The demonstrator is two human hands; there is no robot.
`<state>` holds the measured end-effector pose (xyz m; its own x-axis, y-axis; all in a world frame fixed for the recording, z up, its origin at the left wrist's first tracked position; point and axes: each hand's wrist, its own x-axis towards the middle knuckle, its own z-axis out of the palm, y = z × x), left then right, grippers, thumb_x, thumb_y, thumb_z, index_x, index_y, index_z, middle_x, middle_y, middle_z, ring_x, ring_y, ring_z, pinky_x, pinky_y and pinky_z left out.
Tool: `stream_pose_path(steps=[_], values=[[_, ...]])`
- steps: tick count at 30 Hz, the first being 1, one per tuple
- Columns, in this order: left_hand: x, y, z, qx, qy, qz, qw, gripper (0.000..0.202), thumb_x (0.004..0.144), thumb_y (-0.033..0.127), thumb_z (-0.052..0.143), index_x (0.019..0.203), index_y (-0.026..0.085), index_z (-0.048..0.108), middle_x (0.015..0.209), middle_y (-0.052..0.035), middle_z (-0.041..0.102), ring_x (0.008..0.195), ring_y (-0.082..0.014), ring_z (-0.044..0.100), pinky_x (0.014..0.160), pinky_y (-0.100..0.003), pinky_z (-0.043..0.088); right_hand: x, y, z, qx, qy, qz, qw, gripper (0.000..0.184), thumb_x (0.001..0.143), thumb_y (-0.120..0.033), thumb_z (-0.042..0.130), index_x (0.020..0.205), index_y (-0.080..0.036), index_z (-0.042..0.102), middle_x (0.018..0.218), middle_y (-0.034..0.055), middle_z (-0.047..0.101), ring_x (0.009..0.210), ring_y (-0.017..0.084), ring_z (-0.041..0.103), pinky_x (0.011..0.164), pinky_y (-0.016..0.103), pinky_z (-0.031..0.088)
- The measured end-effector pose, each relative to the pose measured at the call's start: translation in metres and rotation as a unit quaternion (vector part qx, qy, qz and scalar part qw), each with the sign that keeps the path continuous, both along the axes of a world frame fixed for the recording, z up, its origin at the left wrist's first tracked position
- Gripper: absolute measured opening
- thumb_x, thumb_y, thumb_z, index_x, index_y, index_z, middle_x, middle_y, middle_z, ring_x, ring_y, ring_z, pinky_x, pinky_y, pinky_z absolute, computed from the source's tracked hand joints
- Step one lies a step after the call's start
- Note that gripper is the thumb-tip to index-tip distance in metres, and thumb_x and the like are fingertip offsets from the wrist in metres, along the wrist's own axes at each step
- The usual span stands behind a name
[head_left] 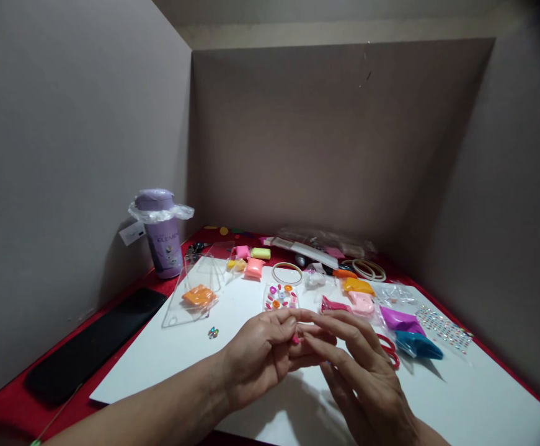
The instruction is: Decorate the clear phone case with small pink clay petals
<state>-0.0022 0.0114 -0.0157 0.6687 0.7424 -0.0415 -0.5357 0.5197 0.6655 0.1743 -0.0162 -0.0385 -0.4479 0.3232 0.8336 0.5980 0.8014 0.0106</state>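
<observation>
Over the front of the white board (158, 365), my left hand (267, 347) is turned palm up with its fingers curled. A small pink piece of clay (296, 339) shows just below its thumb tip. Beside it, my right hand (367, 378) has its fingers stretched and apart, their tips touching or close to the left fingers. Nothing shows in the right hand. Behind my hands lies a clear square (281, 297) with pink, orange and purple round pieces, partly hidden by the left fingers. Red-handled scissors (389, 352) lie partly behind my right hand.
Wrapped clay packs lie about: orange (199, 296), coral (253, 268), purple (400, 319), teal (419, 344). A gem sticker sheet (446, 328) is at right. Left stand a purple bottle (163, 238) and a black slab (97, 344). Bangles (367, 270) sit at the back. Grey walls (335, 136) enclose the table.
</observation>
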Motion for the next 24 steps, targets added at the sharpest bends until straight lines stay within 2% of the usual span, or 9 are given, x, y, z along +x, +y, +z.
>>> stream_pose_path(steps=[5,10,14,17,24], values=[[0.0002,-0.0023,0.0011,0.027,0.011,-0.01,1.0,0.028,0.095,0.01,0.04,0.105,0.004,0.066,0.09,-0.0143,0.065,0.076,-0.0121,0.063,0.085,-0.03,0.047,-0.0015,-0.0014,-0.0002,0.007,-0.007,0.003,1.0,0.037,0.084,0.002,0.053,0.116,-0.012,0.064,0.129,0.0146,0.056,0.12,0.03,0.046,0.094,0.046,0.044],[0.0006,-0.0048,0.0007,0.048,0.008,-0.027,0.998,0.027,0.095,0.011,0.042,0.106,0.006,0.066,0.089,-0.0123,0.063,0.081,-0.0134,0.063,0.086,-0.028,0.045,-0.0022,0.0002,-0.0024,0.0,-0.019,-0.011,1.0,0.033,0.084,0.001,0.053,0.11,-0.014,0.067,0.129,0.0133,0.056,0.12,0.031,0.045,0.093,0.046,0.044],[0.001,-0.0043,0.0021,0.037,-0.007,-0.029,0.999,0.026,0.095,0.013,0.042,0.098,0.006,0.067,0.082,-0.0091,0.061,0.074,-0.0131,0.063,0.084,-0.031,0.046,0.0013,0.0004,-0.0009,-0.02,0.013,0.005,1.0,0.035,0.086,0.001,0.049,0.116,-0.012,0.063,0.126,0.0135,0.058,0.119,0.028,0.047,0.095,0.046,0.043],[0.0027,-0.0034,0.0028,0.018,-0.013,-0.019,1.0,0.031,0.098,0.02,0.039,0.096,0.005,0.067,0.082,-0.0095,0.061,0.075,-0.015,0.064,0.085,-0.033,0.046,0.0036,-0.0002,-0.0003,-0.022,0.023,0.009,0.999,0.037,0.085,0.003,0.049,0.116,-0.012,0.063,0.124,0.013,0.059,0.118,0.028,0.048,0.096,0.046,0.042],[0.0034,-0.0032,0.0034,-0.037,-0.019,-0.022,0.999,0.044,0.099,0.038,0.038,0.097,0.004,0.066,0.085,-0.0101,0.061,0.076,-0.013,0.063,0.083,-0.027,0.045,0.0001,-0.0034,0.0007,0.012,0.016,-0.001,1.0,0.03,0.082,0.002,0.056,0.105,-0.013,0.069,0.124,0.0139,0.061,0.115,0.03,0.05,0.091,0.046,0.044]])
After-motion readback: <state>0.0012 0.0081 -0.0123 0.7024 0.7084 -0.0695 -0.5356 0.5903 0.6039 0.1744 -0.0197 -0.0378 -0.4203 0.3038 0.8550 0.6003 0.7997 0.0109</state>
